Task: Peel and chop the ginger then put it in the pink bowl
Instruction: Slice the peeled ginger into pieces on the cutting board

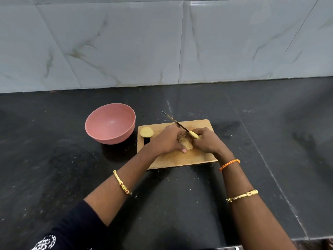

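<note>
A piece of ginger (185, 143) is held over the wooden chopping board (198, 157) by my left hand (167, 141), whose fingers curl round it. My right hand (207, 141) grips a knife (175, 122) by its yellow handle. The blade points up and to the left, past the ginger. A cut ginger piece (146, 132) lies flat at the board's left end. The pink bowl (110, 123) stands just left of the board and looks empty.
The board and bowl sit on a black stone counter (180, 204) speckled with small crumbs. A grey marbled tile wall (162, 42) rises behind. The counter's front edge runs along the bottom right.
</note>
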